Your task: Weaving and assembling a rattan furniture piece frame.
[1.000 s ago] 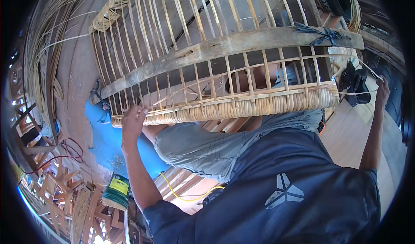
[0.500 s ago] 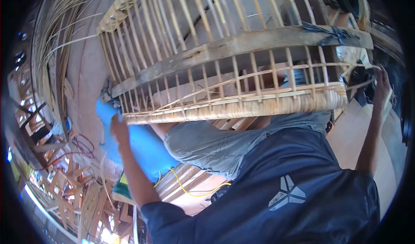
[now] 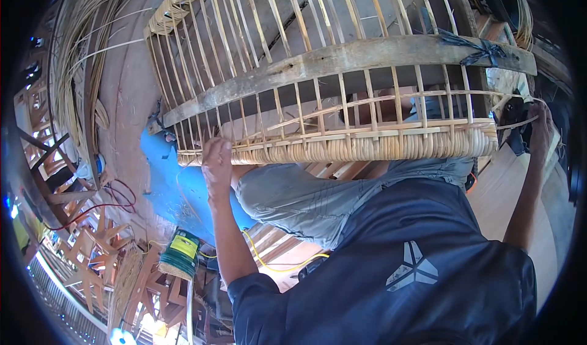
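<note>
A frame of slender rattan rods (image 3: 278,24) rests across my lap. Its near edge is a rim (image 3: 367,148) wrapped tightly in rattan strands. My left hand (image 3: 217,163) is at the left part of this rim, its fingers curled over it; what lies beneath them is hidden. Out to the right, my right hand (image 3: 540,125) is closed on a thin rattan strand (image 3: 516,125) beyond the frame's right end. Another length of strand (image 3: 422,94) runs between the upright rods. A worn wooden bar (image 3: 342,59) crosses the rods, tied with dark strips (image 3: 483,50) at its right end.
Long loose rattan strands (image 3: 70,57) lie at the far left. Blue sheeting (image 3: 177,192) spreads beside my leg, near a green roll (image 3: 180,254) with a yellow label. A yellow cord (image 3: 260,262) and a red cable (image 3: 125,201) lie on the floor. Wooden pieces (image 3: 92,253) crowd the lower left.
My left hand has moved right, from beside the rim's left end onto the rim. My right hand stays out at the right with the strand, slightly lower. The view has shifted a little.
</note>
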Demonstrator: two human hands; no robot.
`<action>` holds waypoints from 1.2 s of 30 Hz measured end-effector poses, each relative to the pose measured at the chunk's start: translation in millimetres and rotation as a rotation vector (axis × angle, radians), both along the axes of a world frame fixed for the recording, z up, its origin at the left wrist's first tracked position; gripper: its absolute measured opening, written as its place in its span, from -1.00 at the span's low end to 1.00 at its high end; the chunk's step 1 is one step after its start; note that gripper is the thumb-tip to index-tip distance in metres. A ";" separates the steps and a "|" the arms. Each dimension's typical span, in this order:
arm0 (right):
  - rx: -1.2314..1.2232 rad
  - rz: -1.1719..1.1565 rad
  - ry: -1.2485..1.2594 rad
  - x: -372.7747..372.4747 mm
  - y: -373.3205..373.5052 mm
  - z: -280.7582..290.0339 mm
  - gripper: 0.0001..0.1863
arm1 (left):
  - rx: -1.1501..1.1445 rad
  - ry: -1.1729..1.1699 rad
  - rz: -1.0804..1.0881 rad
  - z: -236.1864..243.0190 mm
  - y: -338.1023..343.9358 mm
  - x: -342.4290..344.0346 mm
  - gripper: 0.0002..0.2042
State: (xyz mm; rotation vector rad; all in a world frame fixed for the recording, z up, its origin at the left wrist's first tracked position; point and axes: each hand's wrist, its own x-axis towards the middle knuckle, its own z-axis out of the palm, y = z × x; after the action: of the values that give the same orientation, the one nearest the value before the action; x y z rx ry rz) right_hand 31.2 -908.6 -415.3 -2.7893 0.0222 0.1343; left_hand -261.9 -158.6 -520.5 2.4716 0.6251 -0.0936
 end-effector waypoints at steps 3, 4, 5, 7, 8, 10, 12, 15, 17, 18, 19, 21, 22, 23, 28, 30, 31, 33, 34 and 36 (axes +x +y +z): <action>0.138 -0.112 0.050 -2.3 4.3 4.2 -0.64 | 0.025 0.010 -0.031 4.3 -8.9 -2.0 -0.87; 0.122 -0.109 0.049 -1.4 12.2 10.2 -0.64 | 0.009 0.009 -0.028 0.0 -8.0 -3.3 -0.87; -0.137 0.075 -0.013 -1.1 22.9 14.3 -0.64 | -0.038 0.050 -0.010 -6.1 -1.6 -3.5 -0.87; -0.415 0.221 -0.080 -6.8 17.8 14.6 -0.63 | -0.099 0.075 -0.029 -13.7 4.5 12.3 -0.87; -0.266 0.192 -0.092 -6.9 12.0 14.1 -0.64 | 0.018 0.184 -0.065 -13.5 6.5 18.8 -0.86; 0.232 0.003 -0.033 -7.8 7.7 11.8 -0.65 | 0.176 0.231 -0.183 -36.3 22.3 3.7 -0.78; 0.066 0.004 -0.005 -2.1 69.0 19.9 -0.68 | 0.036 0.111 -0.026 -82.8 54.8 -44.1 -0.75; 0.795 -0.295 0.047 0.1 85.3 10.3 -0.79 | 0.754 0.013 -0.272 -91.5 108.9 -71.5 -0.82; 0.314 -0.155 0.164 -5.7 121.2 27.3 -0.85 | 1.154 0.578 -0.364 -80.4 178.7 -111.1 -0.76; 0.260 -0.040 0.149 -12.7 143.9 30.9 -0.84 | 1.021 0.562 -0.221 -69.0 196.4 -116.7 -0.67; 0.209 0.070 0.136 -18.2 163.1 32.2 -0.83 | 0.989 0.807 -0.032 -50.4 200.4 -108.3 -0.57; 0.039 0.254 0.071 -23.4 184.0 35.0 -0.79 | 0.799 0.930 0.346 -20.1 225.2 -140.0 -0.39; 0.062 0.281 -0.018 -27.2 185.8 28.8 -0.73 | 0.913 1.074 0.339 1.1 252.1 -169.0 -0.39; 0.069 0.266 -0.019 -35.4 187.4 22.8 -0.73 | 0.927 1.067 0.331 0.7 250.3 -161.6 -0.39; 0.541 -0.335 0.298 -80.3 177.1 -3.3 -0.64 | 0.951 0.413 -0.096 9.3 110.0 -9.9 -0.60; 1.001 -0.477 0.464 -91.7 176.7 -9.5 -0.65 | 0.523 -0.060 -0.275 17.5 42.4 42.6 -0.71; 1.077 -0.520 0.529 -93.2 177.8 -8.7 -0.65 | 0.360 -0.079 -0.305 54.9 -52.2 97.0 -0.80; 1.100 -0.588 0.546 -97.5 171.4 -12.6 -0.70 | 0.180 -0.149 -0.324 96.7 -177.5 150.5 -0.82; 1.115 -0.566 0.562 -97.4 166.9 -12.9 -0.74 | 0.003 -0.172 -0.379 113.9 -228.2 169.7 -0.84; 1.142 -0.526 0.516 -93.2 159.2 -11.9 -0.82 | -0.207 -0.150 -0.509 137.8 -304.3 202.0 -0.85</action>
State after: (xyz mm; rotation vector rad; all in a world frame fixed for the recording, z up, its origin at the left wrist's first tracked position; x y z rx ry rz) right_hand -62.0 -749.4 -427.2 -1.4911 0.5912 0.5276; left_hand -59.9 -462.9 -382.7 2.3500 -0.0835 -0.1579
